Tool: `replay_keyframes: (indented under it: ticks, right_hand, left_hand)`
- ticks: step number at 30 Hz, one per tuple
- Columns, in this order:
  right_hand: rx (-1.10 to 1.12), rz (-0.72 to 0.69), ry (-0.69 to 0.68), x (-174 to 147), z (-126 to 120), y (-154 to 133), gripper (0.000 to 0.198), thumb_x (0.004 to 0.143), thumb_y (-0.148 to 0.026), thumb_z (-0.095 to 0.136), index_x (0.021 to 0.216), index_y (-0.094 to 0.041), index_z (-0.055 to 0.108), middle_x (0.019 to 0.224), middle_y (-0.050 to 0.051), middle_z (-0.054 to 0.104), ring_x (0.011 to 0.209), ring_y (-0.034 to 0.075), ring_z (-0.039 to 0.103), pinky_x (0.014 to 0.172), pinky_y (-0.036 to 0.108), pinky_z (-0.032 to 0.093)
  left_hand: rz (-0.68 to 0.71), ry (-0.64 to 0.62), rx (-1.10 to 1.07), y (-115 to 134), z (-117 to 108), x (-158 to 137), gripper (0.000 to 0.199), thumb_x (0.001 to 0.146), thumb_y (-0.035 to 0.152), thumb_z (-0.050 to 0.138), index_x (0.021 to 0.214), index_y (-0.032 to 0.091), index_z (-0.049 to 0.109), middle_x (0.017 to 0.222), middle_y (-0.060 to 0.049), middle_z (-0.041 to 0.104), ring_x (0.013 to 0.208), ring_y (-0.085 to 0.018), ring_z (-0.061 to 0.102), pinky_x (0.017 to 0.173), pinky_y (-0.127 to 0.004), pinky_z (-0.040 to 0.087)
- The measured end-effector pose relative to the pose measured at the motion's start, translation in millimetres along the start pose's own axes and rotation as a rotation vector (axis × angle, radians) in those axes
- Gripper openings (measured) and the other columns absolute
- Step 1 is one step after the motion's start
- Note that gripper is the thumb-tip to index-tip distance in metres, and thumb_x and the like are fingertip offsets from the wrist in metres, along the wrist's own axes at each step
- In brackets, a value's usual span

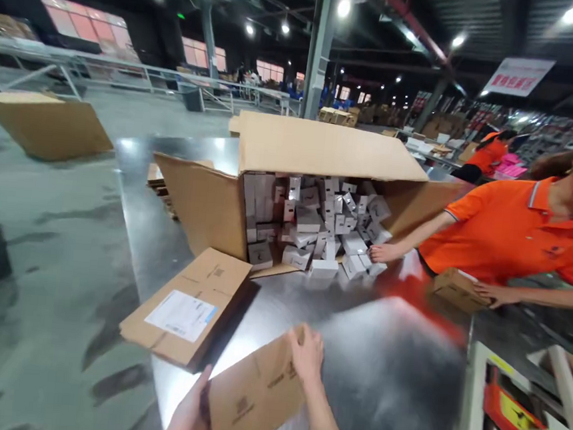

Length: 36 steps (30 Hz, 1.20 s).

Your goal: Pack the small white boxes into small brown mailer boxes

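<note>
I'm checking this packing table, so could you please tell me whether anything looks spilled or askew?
Yes: the large brown cardboard carton lies on its side, and small white boxes tumble from its open mouth onto the shiny metal table.

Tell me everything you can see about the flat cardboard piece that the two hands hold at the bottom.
The flat cardboard piece is brown, folded flat, with small dark printed marks on its face. It is tilted above the shiny metal table. The left hand grips its lower left edge. The right hand holds its upper right corner, fingers curled over the edge. Its lower part leaves the picture.
</note>
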State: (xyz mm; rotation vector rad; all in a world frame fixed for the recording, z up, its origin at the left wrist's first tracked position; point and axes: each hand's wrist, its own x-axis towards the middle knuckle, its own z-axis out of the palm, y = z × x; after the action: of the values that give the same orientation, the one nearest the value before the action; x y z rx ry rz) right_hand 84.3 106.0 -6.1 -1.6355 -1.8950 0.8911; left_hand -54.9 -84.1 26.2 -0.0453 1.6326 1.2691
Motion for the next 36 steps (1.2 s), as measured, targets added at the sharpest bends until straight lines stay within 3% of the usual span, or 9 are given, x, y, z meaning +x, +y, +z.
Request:
replay_keyframes:
  ticks: [2,6,9,15,18,24,28,32,36]
  right_hand:
    - [0.11,0.043,0.086,-14.1,-23.3,16.3,0.081,0.089,-0.074,0.058,0.134,-0.008,0.066,0.126,0.028,0.07,0.127,0.043,0.067,0.108,0.055,0.055]
    - [0.327,0.063,0.258,-47.7,-71.4,36.8,0.082,0.091,-0.073,0.054,0.143,-0.01,0.048,0.145,0.027,0.062,0.137,0.036,0.062,0.111,0.047,0.056]
    - [0.537,-0.024,0.305,-83.3,-101.3,51.7,0.073,0.092,-0.06,0.062,0.148,-0.019,0.041,0.163,0.022,0.049,0.145,0.03,0.057,0.113,0.043,0.057]
    - [0.85,-0.031,0.31,-142.5,-124.7,93.1,0.085,0.084,-0.05,0.083,0.154,-0.03,0.04,0.175,0.02,0.031,0.153,0.041,0.047,0.112,0.06,0.058]
    - [0.841,-0.015,0.361,-147.6,-123.7,98.0,0.078,0.086,-0.053,0.081,0.152,-0.032,0.043,0.175,0.017,0.033,0.155,0.042,0.045,0.114,0.065,0.055]
    - [0.609,-0.104,0.366,-132.6,-108.1,97.3,0.069,0.083,-0.042,0.08,0.141,-0.023,0.048,0.168,0.021,0.042,0.159,0.04,0.039,0.128,0.065,0.038]
    - [0.435,-0.184,0.155,-125.9,-69.1,82.5,0.091,0.081,-0.031,0.077,0.161,-0.023,0.036,0.174,0.019,0.033,0.16,0.04,0.037,0.127,0.062,0.04]
    - [0.205,-0.236,0.128,-115.9,-30.3,46.7,0.113,0.08,-0.031,0.08,0.172,-0.022,0.014,0.177,0.021,0.024,0.16,0.044,0.035,0.122,0.065,0.046]
    - [0.008,-0.459,0.154,-104.3,-33.7,32.0,0.116,0.084,-0.048,0.087,0.172,-0.021,0.016,0.173,0.022,0.035,0.152,0.044,0.048,0.113,0.06,0.056]
  left_hand:
    - [-0.02,-0.071,-0.093,17.3,22.9,-19.6,0.061,0.063,0.09,0.063,0.064,0.03,0.057,0.066,-0.007,0.07,0.086,-0.039,0.075,0.088,-0.051,0.062]
    - [0.434,-0.144,0.18,40.5,51.7,-46.2,0.068,0.057,0.09,0.077,0.059,0.027,0.052,0.073,-0.006,0.063,0.096,-0.039,0.067,0.092,-0.052,0.057]
    - [0.69,-0.3,0.309,37.8,48.1,-53.9,0.068,0.073,0.092,0.069,0.07,0.024,0.067,0.096,-0.013,0.073,0.121,-0.044,0.064,0.111,-0.06,0.05]
    - [1.215,-0.639,0.628,3.5,19.8,-59.3,0.019,0.105,0.04,0.062,0.114,0.033,0.077,0.116,-0.007,0.079,0.139,-0.033,0.059,0.133,-0.062,0.03]
    - [1.116,-0.646,0.613,-0.7,23.4,-59.2,0.027,0.101,0.051,0.064,0.109,0.03,0.08,0.114,-0.01,0.08,0.139,-0.036,0.06,0.13,-0.063,0.036]
    - [0.539,-0.407,0.323,25.7,56.0,-57.3,0.068,0.072,0.088,0.075,0.09,0.024,0.089,0.119,-0.014,0.083,0.138,-0.046,0.062,0.125,-0.061,0.045]
    - [0.581,-0.208,0.264,42.3,80.9,-42.5,0.074,0.075,0.088,0.069,0.098,0.021,0.088,0.114,-0.014,0.084,0.12,-0.042,0.071,0.115,-0.056,0.052]
    - [0.73,-0.493,0.502,45.7,85.5,-19.7,0.072,0.09,0.082,0.058,0.111,0.02,0.087,0.125,-0.016,0.08,0.123,-0.038,0.071,0.116,-0.05,0.052]
    - [0.749,-0.735,0.829,47.6,63.5,-0.1,0.065,0.092,0.066,0.063,0.146,0.03,0.071,0.152,-0.01,0.068,0.152,-0.041,0.05,0.13,-0.06,0.034]
